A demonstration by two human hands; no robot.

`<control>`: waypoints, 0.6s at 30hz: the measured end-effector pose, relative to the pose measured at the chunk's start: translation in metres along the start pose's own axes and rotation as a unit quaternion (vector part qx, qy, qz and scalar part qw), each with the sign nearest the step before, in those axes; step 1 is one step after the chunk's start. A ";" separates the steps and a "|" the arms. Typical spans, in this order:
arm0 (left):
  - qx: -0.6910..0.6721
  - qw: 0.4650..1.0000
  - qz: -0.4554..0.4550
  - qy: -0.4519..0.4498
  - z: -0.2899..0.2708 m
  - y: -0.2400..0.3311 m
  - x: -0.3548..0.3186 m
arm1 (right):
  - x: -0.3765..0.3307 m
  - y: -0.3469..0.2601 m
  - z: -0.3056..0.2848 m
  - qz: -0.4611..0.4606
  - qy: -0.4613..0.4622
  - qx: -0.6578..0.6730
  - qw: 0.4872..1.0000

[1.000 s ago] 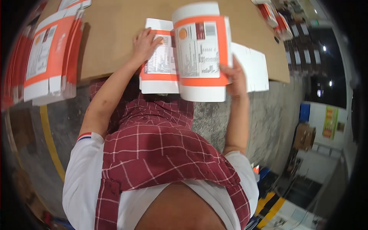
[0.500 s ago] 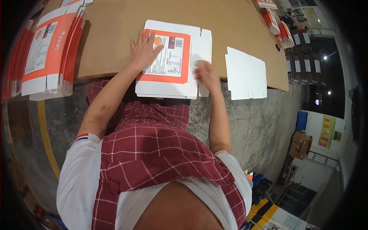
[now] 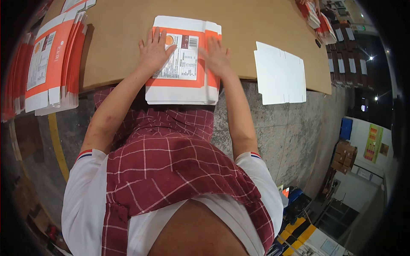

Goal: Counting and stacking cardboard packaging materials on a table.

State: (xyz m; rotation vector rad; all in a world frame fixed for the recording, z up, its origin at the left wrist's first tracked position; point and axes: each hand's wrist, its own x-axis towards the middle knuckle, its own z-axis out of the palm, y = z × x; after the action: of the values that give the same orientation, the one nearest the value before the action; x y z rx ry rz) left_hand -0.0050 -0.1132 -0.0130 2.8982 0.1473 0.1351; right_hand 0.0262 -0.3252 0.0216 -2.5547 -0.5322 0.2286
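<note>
In front of me at the table's edge lies a flat orange-and-white carton (image 3: 181, 90) with a printed label panel, on top of what looks like at least one more carton. My left hand (image 3: 154, 52) rests on its left side, fingers spread. My right hand (image 3: 217, 59), a little blurred, lies with fingers outstretched on the carton's right-hand orange strip, which is folded over. To the right, partly past the table edge, sits a white flat carton sheet (image 3: 281, 73), plain side up; neither hand touches it.
Upright stacks of folded orange cartons (image 3: 54, 55) stand at the left of the brown table (image 3: 115, 47). More cartons (image 3: 318, 21) lie at the far right, with part of another person's hand (image 3: 317, 6) by them. Brown boxes (image 3: 344, 157) stand beyond, on the right.
My right hand has moved up and left onto the carton. The white flap at its right side has turned over and now shows an orange strip. My left hand stays on the carton.
</note>
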 end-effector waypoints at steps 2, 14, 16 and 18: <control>-0.002 1.000 -0.002 0.002 0.001 -0.001 -0.006 | -0.031 -0.019 0.020 0.013 0.006 -0.314 0.949; -0.037 0.999 0.005 0.016 -0.001 -0.002 -0.002 | -0.116 0.123 -0.061 0.328 0.088 -0.434 0.834; -0.041 0.999 -0.001 0.003 0.000 0.000 -0.001 | -0.115 0.143 -0.064 0.318 0.044 -0.381 0.867; -0.041 0.999 0.003 0.016 0.002 0.000 0.002 | -0.114 0.138 -0.065 0.246 0.055 -0.364 0.897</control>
State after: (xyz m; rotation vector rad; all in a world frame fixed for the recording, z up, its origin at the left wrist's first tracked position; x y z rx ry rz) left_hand -0.0029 -0.1135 -0.0147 2.8158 0.1345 0.1849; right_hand -0.0159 -0.5108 0.0119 -3.3822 0.1343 0.0539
